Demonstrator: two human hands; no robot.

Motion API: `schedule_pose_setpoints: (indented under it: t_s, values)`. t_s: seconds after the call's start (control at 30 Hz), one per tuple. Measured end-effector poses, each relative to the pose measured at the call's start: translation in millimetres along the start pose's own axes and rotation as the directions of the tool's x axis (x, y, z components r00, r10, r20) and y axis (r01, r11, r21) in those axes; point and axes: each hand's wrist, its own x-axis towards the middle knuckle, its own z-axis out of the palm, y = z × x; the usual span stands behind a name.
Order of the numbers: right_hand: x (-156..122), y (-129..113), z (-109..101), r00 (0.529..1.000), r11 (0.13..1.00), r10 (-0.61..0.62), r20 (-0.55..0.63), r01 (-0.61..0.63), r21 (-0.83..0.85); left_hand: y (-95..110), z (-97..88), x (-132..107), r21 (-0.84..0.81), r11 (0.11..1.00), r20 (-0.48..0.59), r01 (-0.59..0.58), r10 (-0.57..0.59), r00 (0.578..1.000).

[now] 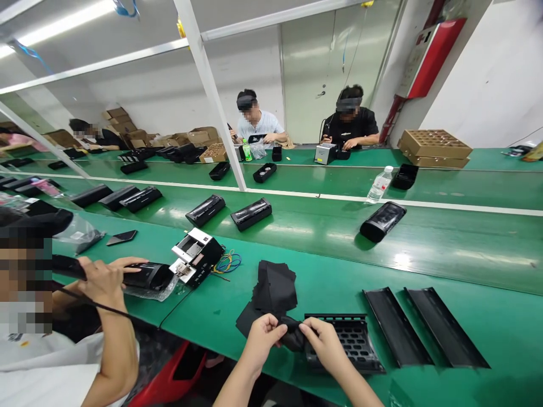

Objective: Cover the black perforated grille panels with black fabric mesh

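My left hand (263, 340) and my right hand (326, 343) pinch a thin black sheet (292, 334) between thumbs and fingers, near the table's front edge. The sheet looks bent, and its lower part hangs between the hands. Just beyond it lies a loose pile of similar black sheets (275, 285), fanned unevenly. A black plastic frame with rows of slots (354, 337) rests on the table, partly covered by my right hand and forearm. To its right lie two long black trough-shaped panels, a nearer one (397, 327) and a farther right one (447, 327).
At left a person's hand (104, 280) is on a black casing (148, 276), beside a black-and-white machine (197, 254) with coiled wires (228, 262). Beyond, a green conveyor (305, 217) carries black casings (384, 220). Two people sit across, near a water bottle (379, 185) and stacked cartons (435, 148).
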Motion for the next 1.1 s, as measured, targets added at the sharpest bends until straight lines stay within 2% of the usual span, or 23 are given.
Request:
schedule_pose_setpoints:
  t_s: [0.13,0.23,0.3,0.4,0.53,0.63,0.7,0.8,0.87,0.93,0.97,1.0,1.07,1.1]
  values:
    - [-0.6,3.3,-17.0,0.992,0.985,0.101,-0.075,-0.089,0.146,-6.2,-9.1,6.5,0.050,0.999,0.003,0.021,-0.021,1.000]
    - [-0.3,11.5,-35.3,0.963,0.957,0.182,-0.199,-0.127,0.260,-15.2,-16.2,18.3,0.067,0.997,-0.045,0.026,-0.023,0.999]
    - [-0.5,19.0,-51.7,0.921,0.931,0.240,-0.307,-0.129,0.342,-21.6,-21.8,26.6,0.068,0.996,-0.095,0.051,-0.044,0.994]
    - [-2.9,31.6,-79.3,0.833,0.852,0.351,-0.427,-0.095,0.515,-29.2,-30.0,37.1,0.080,0.993,-0.136,0.086,-0.074,0.988]
    - [-9.9,45.2,-113.0,0.728,0.746,0.444,-0.523,0.023,0.665,-36.4,-35.2,49.0,0.168,0.979,-0.187,0.116,-0.084,0.979]
    - [-15.1,46.9,-130.4,0.687,0.695,0.467,-0.557,0.104,0.711,-41.3,-35.2,56.2,0.305,0.943,-0.230,0.134,-0.064,0.971]
    - [-17.7,42.9,-136.8,0.706,0.670,0.463,-0.536,0.117,0.733,-42.7,-35.9,57.8,0.425,0.893,-0.237,0.147,-0.046,0.970]
    - [-21.3,30.3,-138.3,0.773,0.635,0.443,-0.454,0.087,0.767,-37.3,-38.2,53.5,0.592,0.789,-0.241,0.162,-0.018,0.970]
    - [-24.8,17.6,-135.3,0.813,0.603,0.426,-0.397,0.072,0.795,-27.2,-36.3,47.2,0.691,0.711,-0.264,0.133,0.077,0.961]
    - [-29.4,1.3,-129.9,0.847,0.566,0.403,-0.347,0.066,0.821,-13.5,-26.7,39.3,0.756,0.654,-0.236,0.035,0.222,0.946]
    - [-31.8,-8.1,-126.6,0.860,0.549,0.392,-0.325,0.065,0.833,-6.2,-18.0,34.7,0.748,0.663,-0.196,-0.033,0.268,0.943]
    - [-34.2,-17.9,-123.0,0.874,0.531,0.382,-0.301,0.059,0.845,0.8,-6.9,29.7,0.694,0.713,-0.147,-0.100,0.277,0.949]
    - [-38.3,-36.9,-115.0,0.896,0.499,0.361,-0.258,0.047,0.865,13.2,20.8,17.9,0.411,0.899,-0.014,-0.149,0.170,0.985]
    - [-39.9,-45.1,-110.9,0.905,0.484,0.353,-0.237,0.040,0.874,18.4,35.6,11.1,0.214,0.972,0.077,-0.100,0.085,0.993]
